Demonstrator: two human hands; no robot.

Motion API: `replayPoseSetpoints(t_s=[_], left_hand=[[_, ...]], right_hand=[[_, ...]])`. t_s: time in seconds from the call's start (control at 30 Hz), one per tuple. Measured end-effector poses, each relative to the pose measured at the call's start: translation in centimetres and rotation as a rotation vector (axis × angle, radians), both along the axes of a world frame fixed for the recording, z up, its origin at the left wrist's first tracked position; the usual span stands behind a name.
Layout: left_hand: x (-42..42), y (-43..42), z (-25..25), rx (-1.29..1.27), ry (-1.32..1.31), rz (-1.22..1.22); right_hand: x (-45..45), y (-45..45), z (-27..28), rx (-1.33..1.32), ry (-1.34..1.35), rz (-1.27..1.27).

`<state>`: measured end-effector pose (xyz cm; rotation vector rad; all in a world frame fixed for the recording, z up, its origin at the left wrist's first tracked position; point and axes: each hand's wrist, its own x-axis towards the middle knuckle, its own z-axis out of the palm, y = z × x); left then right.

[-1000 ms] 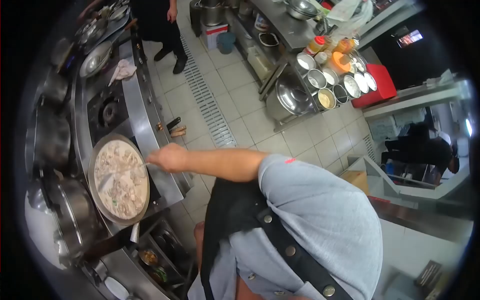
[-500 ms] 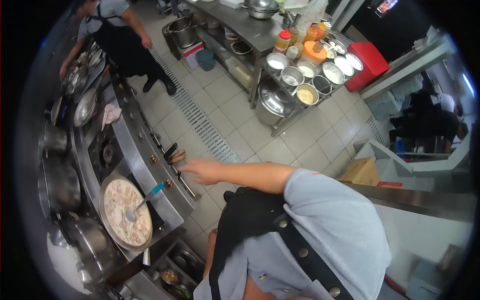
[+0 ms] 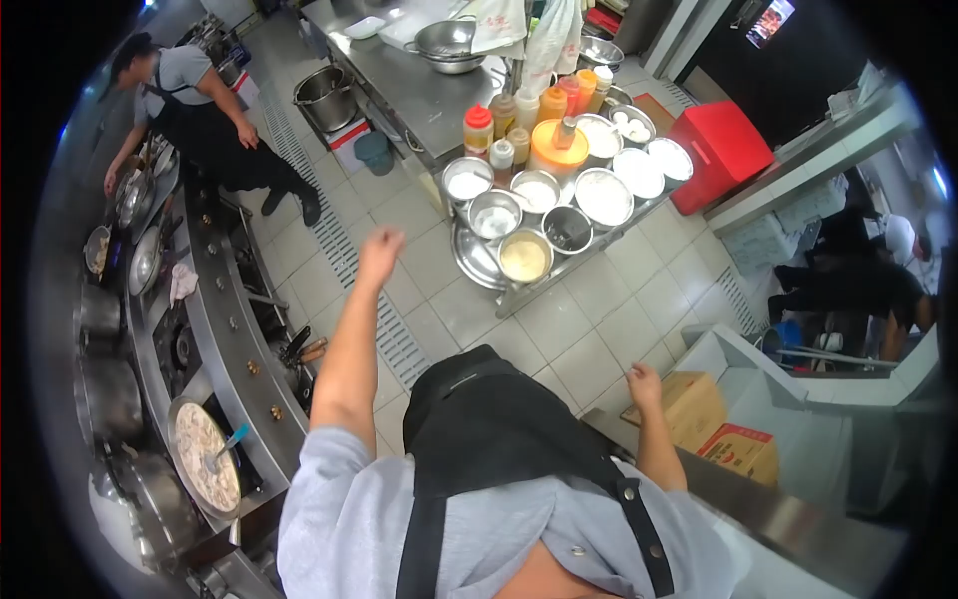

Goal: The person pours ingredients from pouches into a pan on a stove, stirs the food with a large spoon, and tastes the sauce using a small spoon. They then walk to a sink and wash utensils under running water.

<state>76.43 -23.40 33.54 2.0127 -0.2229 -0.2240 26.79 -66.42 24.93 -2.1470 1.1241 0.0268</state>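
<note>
My left hand point(image 3: 382, 257) is stretched forward over the floor drain, fingers loosely bent and nothing visible in them. It is apart from the prep table with its metal bowls, the nearest holding yellow powder point(image 3: 525, 257). Lower down on the right, my right hand point(image 3: 645, 384) hangs with relaxed fingers, near a cardboard box point(image 3: 691, 407), and holds nothing I can see. On the stove to my left, a wide pan point(image 3: 190, 436) contains a creamy mixture with pieces in it. A blue-handled ladle point(image 3: 236, 436) rests in that pan.
A co-worker point(image 3: 205, 130) stands at the far end of the stove point(image 3: 225, 329). Sauce bottles point(image 3: 478, 130) and bowls crowd the prep table's end point(image 3: 414, 120). A red bin point(image 3: 718, 150) stands beyond. A floor drain point(image 3: 339, 250) runs along the aisle.
My body has turned away from the stove toward the prep table. My right hand has left the stove's front edge and is at my right side. My left arm has swung forward into view.
</note>
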Motion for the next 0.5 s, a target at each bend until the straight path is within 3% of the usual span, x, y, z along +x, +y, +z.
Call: replayPoseSetpoints(t_s=[0.1, 0.17, 0.27, 0.37, 0.47, 0.5], left_hand=[[8.6, -9.8, 6.6, -0.107, -0.108, -0.091], [14.0, -14.6, 8.6, -0.117, -0.151, -0.119], [21.0, -20.4, 10.8, -0.031, -0.182, -0.175], [27.4, -25.3, 10.4, 0.127, -0.203, -0.196], [34.3, -30.1, 5.8, 0.252, -0.261, -0.153], [35.3, -31.5, 5.6, 0.220, -0.221, -0.224]], right_hand=[[-6.4, -5.5, -8.8, 0.107, -0.058, -0.174], [-5.8, -2.9, -4.9, 0.234, 0.014, -0.284], [-7.9, 0.7, -6.5, 0.559, 0.153, -0.495], [-7.2, 6.6, -4.8, 0.623, 0.251, -0.538], [-12.7, 10.8, -11.5, 0.596, 0.308, -0.513], [-13.6, 11.7, -12.5, 0.497, 0.313, -0.380]])
